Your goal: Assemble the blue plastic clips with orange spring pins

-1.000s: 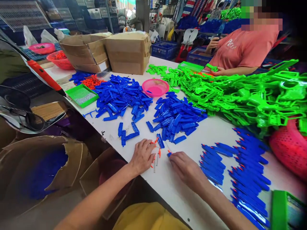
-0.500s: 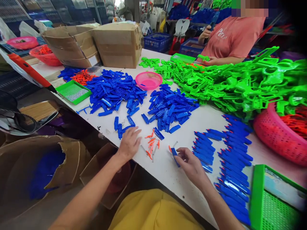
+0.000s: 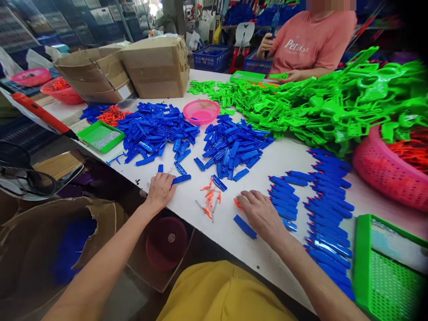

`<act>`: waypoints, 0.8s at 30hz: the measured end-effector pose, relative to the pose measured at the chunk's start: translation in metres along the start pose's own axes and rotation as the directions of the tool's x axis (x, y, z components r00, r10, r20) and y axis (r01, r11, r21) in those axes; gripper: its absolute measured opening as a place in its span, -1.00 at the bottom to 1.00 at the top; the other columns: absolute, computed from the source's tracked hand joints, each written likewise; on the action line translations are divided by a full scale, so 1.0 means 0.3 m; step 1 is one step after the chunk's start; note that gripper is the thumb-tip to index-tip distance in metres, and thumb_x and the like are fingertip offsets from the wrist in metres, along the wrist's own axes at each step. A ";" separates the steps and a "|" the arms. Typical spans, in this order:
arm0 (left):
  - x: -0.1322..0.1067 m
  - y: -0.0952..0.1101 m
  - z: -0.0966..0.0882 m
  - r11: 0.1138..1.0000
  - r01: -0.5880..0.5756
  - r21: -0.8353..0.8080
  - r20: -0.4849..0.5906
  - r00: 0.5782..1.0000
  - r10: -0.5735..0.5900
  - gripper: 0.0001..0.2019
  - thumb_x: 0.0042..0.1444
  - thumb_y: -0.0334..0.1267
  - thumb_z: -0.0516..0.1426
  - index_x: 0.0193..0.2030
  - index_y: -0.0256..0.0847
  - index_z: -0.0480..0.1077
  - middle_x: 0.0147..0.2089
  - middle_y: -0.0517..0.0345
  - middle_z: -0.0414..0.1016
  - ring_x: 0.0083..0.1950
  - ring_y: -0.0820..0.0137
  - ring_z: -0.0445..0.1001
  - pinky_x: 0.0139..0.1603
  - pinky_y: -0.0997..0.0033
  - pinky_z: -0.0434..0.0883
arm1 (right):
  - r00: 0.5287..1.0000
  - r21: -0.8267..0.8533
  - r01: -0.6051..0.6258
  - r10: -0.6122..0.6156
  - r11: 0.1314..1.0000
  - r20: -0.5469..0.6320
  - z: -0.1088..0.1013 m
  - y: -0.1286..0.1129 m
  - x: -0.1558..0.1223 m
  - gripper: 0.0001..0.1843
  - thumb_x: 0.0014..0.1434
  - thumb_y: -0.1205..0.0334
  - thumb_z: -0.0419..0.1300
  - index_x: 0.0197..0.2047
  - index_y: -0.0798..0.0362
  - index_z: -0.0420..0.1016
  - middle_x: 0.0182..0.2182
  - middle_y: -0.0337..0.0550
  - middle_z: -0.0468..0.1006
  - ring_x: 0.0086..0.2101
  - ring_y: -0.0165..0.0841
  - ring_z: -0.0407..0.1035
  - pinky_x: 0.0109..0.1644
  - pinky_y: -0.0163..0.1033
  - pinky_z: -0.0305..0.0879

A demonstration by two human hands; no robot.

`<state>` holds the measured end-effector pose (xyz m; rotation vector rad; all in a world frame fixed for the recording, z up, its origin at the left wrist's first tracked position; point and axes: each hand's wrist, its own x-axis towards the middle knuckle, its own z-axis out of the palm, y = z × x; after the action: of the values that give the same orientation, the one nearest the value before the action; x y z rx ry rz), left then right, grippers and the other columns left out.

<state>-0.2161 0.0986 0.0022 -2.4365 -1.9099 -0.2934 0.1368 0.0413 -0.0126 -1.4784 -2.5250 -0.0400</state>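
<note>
My left hand (image 3: 161,191) is at the near table edge, fingers curled down over loose blue plastic shells. One blue shell (image 3: 182,179) sticks out to the right from its fingertips; another shows just behind the hand. My right hand (image 3: 259,209) is palm down, its fingertips closed on a small orange plastic piece (image 3: 238,203), partly hidden by the fingers. Just below that hand a blue shell (image 3: 245,226) lies on the table. Between my hands is a small group of orange pieces (image 3: 210,195) with thin metal springs (image 3: 199,206).
Blue shell piles (image 3: 157,131) lie behind a pink basket (image 3: 201,112). Orange-tipped blue pieces (image 3: 329,218) form rows at right, near a green tray (image 3: 363,267). Green toy-gun parts (image 3: 310,102) are heaped beyond, where a person in a pink shirt (image 3: 304,42) works. Cardboard boxes (image 3: 155,67) stand back left.
My left hand has moved left and closed over the blue shells. My right hand has let go of its blue shell, which now lies on the table, and has come down onto the orange piece.
</note>
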 end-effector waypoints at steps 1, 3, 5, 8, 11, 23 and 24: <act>-0.002 0.005 -0.005 1.000 -0.003 -0.004 -0.001 1.000 0.003 -0.72 0.24 -0.28 0.06 0.02 -0.27 0.47 -0.02 -0.17 0.54 0.06 -0.04 0.39 -0.02 -0.04 0.36 | 0.999 -0.045 0.049 -0.049 0.998 0.014 0.007 0.009 0.015 -0.73 0.27 0.46 0.04 -0.07 0.07 0.49 -0.04 0.01 0.55 -0.04 -0.14 0.32 0.01 -0.10 0.21; -0.013 0.016 -0.017 1.000 -0.011 -0.013 -0.002 1.000 0.011 -0.71 0.25 -0.28 0.05 0.04 -0.28 0.45 -0.01 -0.16 0.54 0.06 -0.01 0.40 0.00 -0.01 0.36 | 0.995 -0.080 0.084 -0.078 0.993 0.069 0.016 0.024 0.025 -0.80 0.26 0.46 0.06 -0.20 0.07 0.49 -0.18 0.00 0.56 -0.12 -0.17 0.33 -0.05 -0.12 0.21; -0.028 0.035 -0.031 0.995 -0.021 -0.098 -0.020 1.000 0.019 -0.72 0.25 -0.28 0.06 0.04 -0.27 0.45 -0.01 -0.13 0.55 0.06 0.04 0.41 0.05 0.04 0.37 | 0.992 -0.068 0.056 -0.048 0.996 0.116 0.023 0.034 0.013 -0.82 0.29 0.42 0.06 -0.28 0.08 0.47 -0.31 -0.02 0.53 -0.24 -0.21 0.33 -0.15 -0.14 0.21; -0.051 0.085 -0.050 0.908 0.032 -0.418 -0.037 0.998 -0.052 -0.74 0.22 -0.25 0.10 0.01 -0.21 0.46 -0.05 -0.03 0.56 -0.04 0.18 0.46 0.04 0.16 0.38 | 0.997 0.039 -0.034 0.031 0.999 0.077 0.037 0.042 -0.021 -0.84 0.33 0.31 0.05 -0.21 0.08 0.46 -0.32 -0.04 0.52 -0.27 -0.22 0.34 -0.21 -0.17 0.22; -0.069 0.156 -0.062 0.622 0.197 -0.758 0.090 0.976 -0.200 -0.74 0.12 -0.18 0.22 -0.06 -0.17 0.51 -0.16 0.10 0.57 -0.23 0.32 0.47 -0.13 0.31 0.41 | 0.997 0.152 -0.075 0.074 0.985 0.010 0.042 0.046 -0.039 -0.76 0.34 0.26 0.04 0.02 0.08 0.42 -0.27 -0.05 0.53 -0.23 -0.21 0.36 -0.18 -0.16 0.25; -0.167 0.422 -0.026 -0.666 0.342 -0.664 0.557 0.820 -0.134 -0.76 -0.07 -0.22 0.40 -0.40 -0.28 0.47 -0.41 0.19 0.44 -0.36 0.50 0.43 -0.35 0.52 0.43 | 0.977 0.125 -0.132 0.151 0.983 -0.153 0.056 0.035 -0.036 -0.81 0.37 0.26 0.05 -0.27 0.04 0.44 -0.31 -0.06 0.45 -0.26 -0.24 0.28 -0.21 -0.18 0.19; -0.179 0.451 -0.012 -0.673 0.376 -0.637 0.595 0.795 -0.120 -0.75 -0.07 -0.21 0.41 -0.39 -0.28 0.47 -0.39 0.18 0.45 -0.35 0.49 0.44 -0.36 0.52 0.42 | 0.973 0.063 -0.127 0.137 0.990 -0.184 0.063 0.028 -0.039 -0.80 0.37 0.26 0.04 -0.27 0.05 0.44 -0.33 -0.06 0.46 -0.27 -0.23 0.28 -0.22 -0.18 0.17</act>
<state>-0.0981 0.0133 0.0089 -1.0110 -2.9348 -3.6802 0.1462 0.0380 -0.0342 -1.5412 -2.2591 -0.0895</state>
